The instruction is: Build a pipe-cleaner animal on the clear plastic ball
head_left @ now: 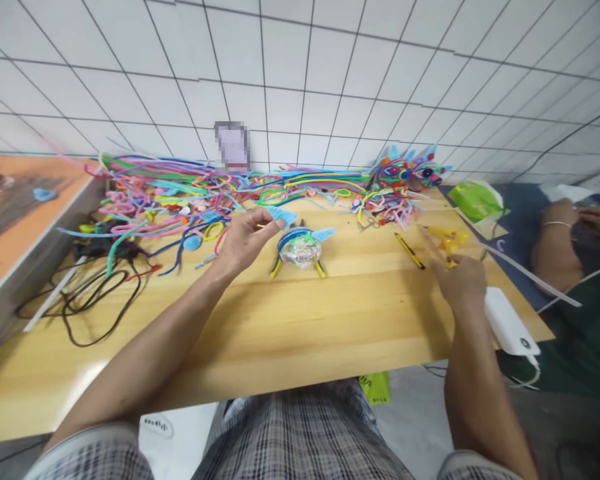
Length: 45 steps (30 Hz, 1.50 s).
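Observation:
My left hand (250,237) is closed, pinching a light-blue fuzzy triangular piece (283,216) between thumb and fingers. Just below and to the right of that piece stands a small figure (301,252) with a clear round body, blue pipe cleaners across its top, yellow-and-dark legs and one light-blue pointed ear (324,234). At the right side of the table, my right hand (461,283) is closed around the handle of a yellow glue gun (447,239); motion blur softens its fingers. A yellow-and-black craft knife (410,251) lies to the left of that hand.
Pipe cleaners (150,200) lie heaped along the wall, with finished colourful figures (410,170) at the back right. A black glue gun (107,248) and cable (95,313) lie left. A white power bank (511,322) sits by the right edge; another person's hands (563,217) are beyond.

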Available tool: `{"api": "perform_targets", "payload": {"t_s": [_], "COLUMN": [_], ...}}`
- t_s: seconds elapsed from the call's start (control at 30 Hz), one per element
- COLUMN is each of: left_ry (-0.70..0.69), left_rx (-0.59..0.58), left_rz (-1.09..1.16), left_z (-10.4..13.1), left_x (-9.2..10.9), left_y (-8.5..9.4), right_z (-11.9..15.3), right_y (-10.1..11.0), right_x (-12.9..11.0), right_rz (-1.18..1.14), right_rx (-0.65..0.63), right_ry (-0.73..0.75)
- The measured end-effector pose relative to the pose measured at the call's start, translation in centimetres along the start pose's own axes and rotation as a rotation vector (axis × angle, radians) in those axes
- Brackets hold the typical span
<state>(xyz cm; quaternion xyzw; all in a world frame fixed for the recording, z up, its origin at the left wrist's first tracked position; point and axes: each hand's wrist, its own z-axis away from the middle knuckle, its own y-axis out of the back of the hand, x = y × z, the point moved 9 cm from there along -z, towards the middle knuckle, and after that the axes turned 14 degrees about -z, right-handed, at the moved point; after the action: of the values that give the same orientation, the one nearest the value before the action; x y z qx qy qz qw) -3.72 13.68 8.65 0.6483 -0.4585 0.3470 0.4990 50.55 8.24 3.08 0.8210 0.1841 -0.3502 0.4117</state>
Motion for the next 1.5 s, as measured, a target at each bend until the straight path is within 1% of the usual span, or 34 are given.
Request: {"api": "perform_targets", "payload": {"t_s": [0.03,0.1,0.2,0.27,0.3,0.4,0.47,0.53,0.67,0.8,0.93,1.03,1.27,1.5], "left_ry": [-0.01,-0.031,-0.044,-0.037,-0.027,0.028,0.067,0.075,0.05,0.03,-0.032,-0.05,-0.016,-0.054], "left_rx": [-0.004,-0.014,-0.029,-0.028,-0.024,-0.007,-0.001,-0.004,-0.013,-0.016,-0.046,-0.047,-0.046,-0.057], "left_rz": [0.003,-0.015,-0.062,-0.072,-0.068,-0.034,-0.008,-0.012,-0.068,-0.108,-0.178,-0.21,-0.217,-0.277], "left_z": [0.1,0.2,0.3,0.3,0.3,0.4,0.6,0.8,1.1,1.1,1.2,1.3,1.4,1.3], "left_x": [-0.1,-0.1,-0.2,-0.1,0.0,0.2,0.2,0.2,-0.1,-0.6,-0.3,-0.1,-0.1,-0.1], "left_y": [-0.2,-0.6,-0.8,-0.7,-0.5,-0.3,-0.3,-0.4,-0.6,-0.7,-1.3,-1.4,-1.3,-1.4], "right_z": [0.9,2.5,4.2,5.2,5.8,7.6,8.7,9.6,10.6,10.9,11.1,11.3,11.4,11.6], "right_y": [-0.6,-3.3,-8.5,-12.2,-13.9,-18.1,-20.0,-21.3,-22.8,-23.5,-23.5,-23.4,-23.5,-23.6], "right_x": [-1.3,-5.0,-11.3,-14.5,-15.7,-17.7,-18.2,-18.4,-18.3,-18.3,-18.7,-18.9,-19.0,-19.3], "right_rz": [0.011,-0.069,-0.314,-0.493,-0.571,-0.711,-0.756,-0.788,-0.843,-0.875,-0.864,-0.861,-0.877,-0.869], "right_rx": [-0.008,-0.112,-0.3,-0.447,-0.506,-0.646,-0.69,-0.701,-0.701,-0.696,-0.715,-0.72,-0.721,-0.731], "right_ry": [0.014,0.057,0.118,0.095,0.065,-0.022,-0.065,-0.089,-0.117,-0.111,-0.089,-0.094,-0.107,-0.066]}}
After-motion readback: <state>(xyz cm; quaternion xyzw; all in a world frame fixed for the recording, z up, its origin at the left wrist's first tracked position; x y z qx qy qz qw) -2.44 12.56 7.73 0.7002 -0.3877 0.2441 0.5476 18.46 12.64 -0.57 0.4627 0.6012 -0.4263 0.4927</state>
